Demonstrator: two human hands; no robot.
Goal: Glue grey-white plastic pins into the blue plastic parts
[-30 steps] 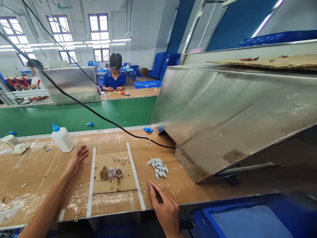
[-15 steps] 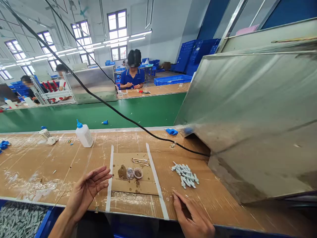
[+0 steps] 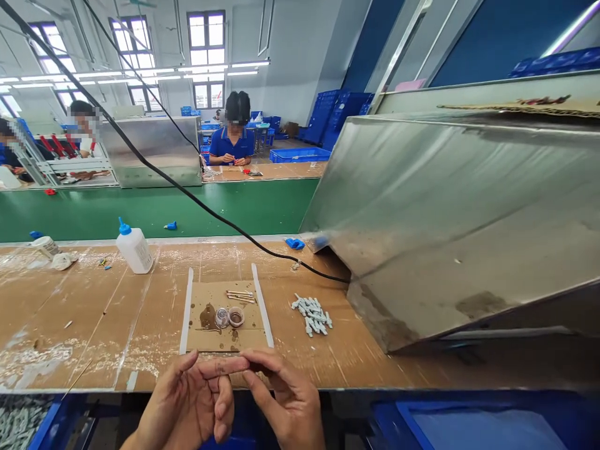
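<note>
My left hand is palm up near the table's front edge, index finger stretched to the right and the other fingers loosely bent. Its palm shows nothing in it. My right hand meets it there, thumb and forefinger closed around the tip of my left index finger; any tiny thing between them cannot be made out. Beyond the hands lies a stained cardboard sheet with two small clear cups, the left one and the right one, and several cotton swabs. A pile of pale grey-green small parts lies to the right.
A white squeeze bottle with a blue tip stands at left. A black cable crosses the view. The large metal housing fills the right. A co-worker sits beyond the green strip. Blue bins hold more parts below left.
Both hands have moved together from either side of the cardboard sheet, and my right fingers now touch my left index fingertip. The view has turned to the right.
</note>
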